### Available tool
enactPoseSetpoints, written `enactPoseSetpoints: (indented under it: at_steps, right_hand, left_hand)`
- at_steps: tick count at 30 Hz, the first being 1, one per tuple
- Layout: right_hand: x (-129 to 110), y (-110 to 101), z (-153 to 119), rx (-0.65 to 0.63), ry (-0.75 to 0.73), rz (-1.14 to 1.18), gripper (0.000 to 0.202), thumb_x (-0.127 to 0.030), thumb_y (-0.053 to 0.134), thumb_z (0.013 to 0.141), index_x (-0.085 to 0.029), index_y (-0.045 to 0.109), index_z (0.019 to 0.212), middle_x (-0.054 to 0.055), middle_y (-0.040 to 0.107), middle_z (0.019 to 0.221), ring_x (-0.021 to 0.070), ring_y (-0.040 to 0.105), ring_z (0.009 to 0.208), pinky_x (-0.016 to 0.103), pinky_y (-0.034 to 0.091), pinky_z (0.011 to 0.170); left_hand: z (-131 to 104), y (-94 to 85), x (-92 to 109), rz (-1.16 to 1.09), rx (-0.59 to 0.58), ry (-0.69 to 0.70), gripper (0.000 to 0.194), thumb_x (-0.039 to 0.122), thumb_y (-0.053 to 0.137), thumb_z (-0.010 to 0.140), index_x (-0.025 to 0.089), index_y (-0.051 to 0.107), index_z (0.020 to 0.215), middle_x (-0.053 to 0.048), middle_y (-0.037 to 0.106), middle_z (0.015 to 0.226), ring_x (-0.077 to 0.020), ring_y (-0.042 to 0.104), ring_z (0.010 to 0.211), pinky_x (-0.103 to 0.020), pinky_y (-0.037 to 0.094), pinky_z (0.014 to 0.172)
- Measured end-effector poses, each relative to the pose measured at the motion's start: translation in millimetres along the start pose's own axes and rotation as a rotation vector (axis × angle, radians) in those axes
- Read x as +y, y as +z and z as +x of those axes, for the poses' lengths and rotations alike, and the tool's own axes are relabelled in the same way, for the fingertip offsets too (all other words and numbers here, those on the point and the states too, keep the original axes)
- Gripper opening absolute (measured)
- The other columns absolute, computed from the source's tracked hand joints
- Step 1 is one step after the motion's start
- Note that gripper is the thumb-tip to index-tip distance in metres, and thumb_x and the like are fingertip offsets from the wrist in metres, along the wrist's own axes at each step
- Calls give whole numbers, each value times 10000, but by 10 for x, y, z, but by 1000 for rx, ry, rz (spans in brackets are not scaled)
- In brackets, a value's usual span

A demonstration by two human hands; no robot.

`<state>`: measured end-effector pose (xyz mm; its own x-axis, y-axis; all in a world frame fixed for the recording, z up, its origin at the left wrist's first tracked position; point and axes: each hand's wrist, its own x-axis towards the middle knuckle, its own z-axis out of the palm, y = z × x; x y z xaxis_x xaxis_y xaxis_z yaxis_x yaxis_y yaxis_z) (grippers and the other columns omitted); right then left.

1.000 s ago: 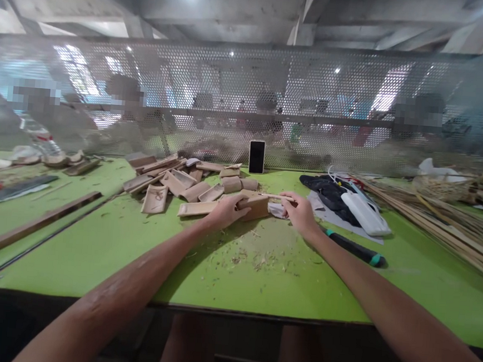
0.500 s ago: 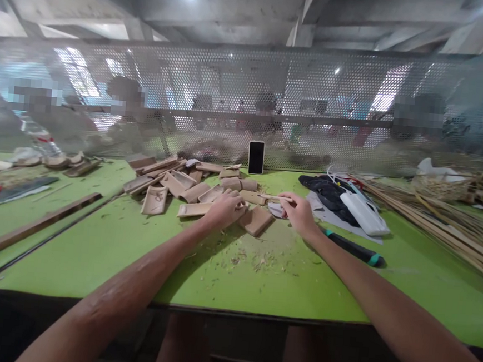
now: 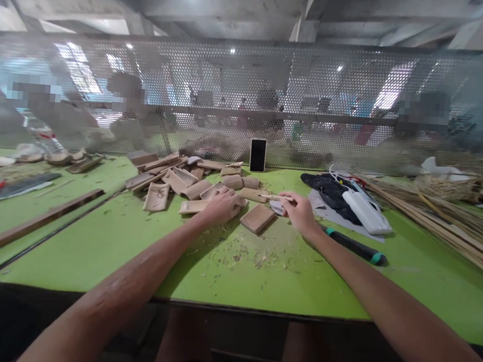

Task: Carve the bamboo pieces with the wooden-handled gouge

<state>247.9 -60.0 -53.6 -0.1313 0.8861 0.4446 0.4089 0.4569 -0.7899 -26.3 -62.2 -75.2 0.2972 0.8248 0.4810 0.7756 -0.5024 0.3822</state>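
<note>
My right hand point(image 3: 298, 210) pinches a thin pale stick-like tool point(image 3: 276, 197) that points left. My left hand point(image 3: 223, 204) is at the right edge of a heap of bamboo pieces point(image 3: 177, 181), its fingers curled around something mostly hidden. Between the hands, a flat rectangular bamboo piece point(image 3: 258, 218) lies on the green table point(image 3: 233, 283). Just behind it is a curved bamboo piece point(image 3: 252, 195), near the tool's tip. Shavings are scattered in front.
A phone point(image 3: 257, 155) stands upright against the mesh screen. To the right are a black glove point(image 3: 332, 196), a white device point(image 3: 366, 212), a black-green handle point(image 3: 355, 246) and long bamboo strips point(image 3: 442, 225). A wooden bar point(image 3: 37, 223) lies left; people sit behind the screen.
My left hand has drawn slightly left, away from the flat bamboo piece, which now shows fully. My right hand keeps the tool in almost the same place.
</note>
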Motion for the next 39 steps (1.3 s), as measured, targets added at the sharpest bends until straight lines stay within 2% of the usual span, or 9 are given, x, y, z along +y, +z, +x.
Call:
enactPoseSetpoints:
  at_steps: [4, 8, 12, 16, 19, 24, 30, 36, 39]
  right_hand:
    - [16, 2, 3, -13, 8, -7, 349, -355, 561, 819, -130, 730, 1026, 23, 627, 551, 190, 604, 502, 287, 474, 497]
    - [13, 4, 5, -6, 9, -5, 339, -343, 560, 805, -137, 732, 1013, 17, 626, 552, 187, 604, 503, 287, 473, 498]
    - [-12, 1, 2, -4, 13, 1, 338, -350, 562, 814, -138, 734, 1014, 18, 621, 548, 187, 602, 507, 287, 468, 500]
    - [-48, -4, -9, -8, 14, 12, 359, -375, 566, 831, -119, 728, 1024, 28, 622, 549, 186, 595, 503, 289, 471, 502]
    - [-74, -5, -24, -15, 17, 21, 342, -356, 562, 823, -127, 727, 1016, 23, 623, 554, 180, 594, 507, 287, 482, 514]
    - [-96, 14, -41, -30, 27, 52, 328, -336, 575, 808, -124, 726, 1009, 9, 610, 532, 165, 580, 498, 272, 464, 504]
    - [-167, 25, -41, -110, 162, 372, 220, -327, 687, 735, -141, 719, 849, 9, 622, 578, 142, 569, 487, 281, 500, 515]
    - [-213, -13, -74, -221, 296, 653, 202, -302, 793, 694, -157, 735, 822, 7, 635, 635, 126, 584, 537, 259, 498, 547]
    - [-213, -28, -79, -275, 319, 705, 199, -284, 803, 697, -162, 744, 842, 5, 642, 665, 121, 598, 567, 245, 490, 560]
  left_hand:
    - [17, -15, 47, 230, -52, 30, 268, 250, 562, 856, 203, 691, 1086, -145, 627, 1107, -347, 499, 1124, -490, 403, 977]
    - [67, -63, 73, 122, 11, -23, 228, 243, 460, 932, 187, 680, 961, -137, 607, 1081, -306, 549, 1027, -448, 447, 917]
    - [124, -104, 110, -161, 191, -87, 172, 294, 454, 968, 202, 599, 959, -107, 612, 1086, -255, 579, 995, -389, 480, 891]
    - [160, -87, 171, -719, 345, -242, 143, 359, 468, 975, 230, 443, 1029, -57, 599, 1004, -194, 615, 900, -330, 546, 767]
    - [174, -57, 183, -1086, 335, -417, 199, 385, 495, 966, 257, 360, 1035, -15, 589, 948, -154, 645, 767, -314, 579, 662]
    - [189, -39, 160, -1268, 274, -629, 172, 317, 543, 931, 240, 390, 949, 22, 571, 799, -127, 623, 611, -334, 595, 601]
    - [152, -67, 213, -1302, 230, -597, 149, 186, 578, 855, 208, 432, 870, 21, 569, 719, -133, 629, 616, -321, 587, 614]
    - [86, -70, 250, -1241, 196, -489, 545, 80, 701, 685, 221, 428, 1135, -16, 664, 895, -168, 689, 748, -311, 584, 676]
    - [84, -68, 248, -1230, 188, -435, 550, 90, 725, 652, 215, 476, 1126, -36, 669, 973, -186, 691, 826, -311, 576, 709]
